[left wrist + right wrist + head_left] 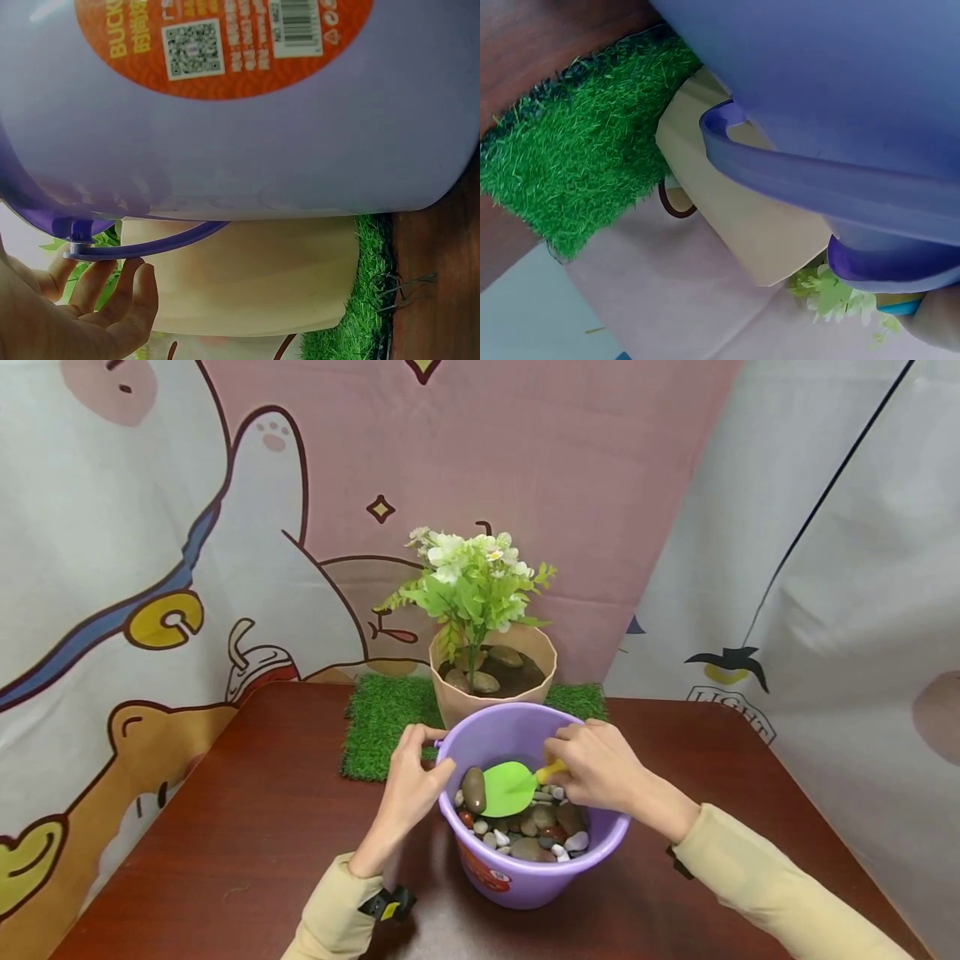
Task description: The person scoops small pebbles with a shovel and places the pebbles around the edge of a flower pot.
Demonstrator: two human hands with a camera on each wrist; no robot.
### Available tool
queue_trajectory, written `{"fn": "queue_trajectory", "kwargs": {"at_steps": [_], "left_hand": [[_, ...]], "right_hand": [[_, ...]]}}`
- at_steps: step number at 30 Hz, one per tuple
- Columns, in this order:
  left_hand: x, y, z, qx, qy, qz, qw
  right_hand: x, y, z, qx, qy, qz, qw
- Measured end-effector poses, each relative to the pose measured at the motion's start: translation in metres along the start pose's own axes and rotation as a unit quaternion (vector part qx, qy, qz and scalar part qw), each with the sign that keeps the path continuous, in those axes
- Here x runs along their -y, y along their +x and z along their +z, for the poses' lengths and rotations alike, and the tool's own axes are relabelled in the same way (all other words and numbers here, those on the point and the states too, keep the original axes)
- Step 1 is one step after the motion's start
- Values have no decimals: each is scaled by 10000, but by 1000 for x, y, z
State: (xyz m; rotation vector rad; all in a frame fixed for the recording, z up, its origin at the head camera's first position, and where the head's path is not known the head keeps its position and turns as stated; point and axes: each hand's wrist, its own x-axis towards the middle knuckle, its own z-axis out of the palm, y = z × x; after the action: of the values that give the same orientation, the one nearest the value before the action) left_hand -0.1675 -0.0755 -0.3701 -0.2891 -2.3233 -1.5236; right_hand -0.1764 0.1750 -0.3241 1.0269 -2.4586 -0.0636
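A purple bucket stands on the table with pebbles and stones inside. My right hand reaches over its right rim and grips the yellow handle of a toy shovel. The shovel's light green blade lies over the stones, with a large brown stone at its tip. At the bucket's left rim, my left hand holds on, thumb at the edge. In the left wrist view, the fingertips touch the lowered bucket handle. The right wrist view shows mostly the bucket's outer wall, with only part of the right hand.
Just behind the bucket is a beige flowerpot with white flowers and stones on dark soil. It stands on a green artificial grass mat. The brown table reaches back to a printed cloth backdrop.
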Motion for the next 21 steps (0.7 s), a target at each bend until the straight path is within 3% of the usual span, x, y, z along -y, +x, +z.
{"fn": "queue_trajectory", "kwargs": {"at_steps": [11,21], "left_hand": [[-1,0,1,-32,-45,62,10000],[0,0,0,-3,-57,33,10000]], "right_hand": [[-4,-3,-2,-104,379,249,9989],[-14,-4,-6,-98,940,10,9955]]}}
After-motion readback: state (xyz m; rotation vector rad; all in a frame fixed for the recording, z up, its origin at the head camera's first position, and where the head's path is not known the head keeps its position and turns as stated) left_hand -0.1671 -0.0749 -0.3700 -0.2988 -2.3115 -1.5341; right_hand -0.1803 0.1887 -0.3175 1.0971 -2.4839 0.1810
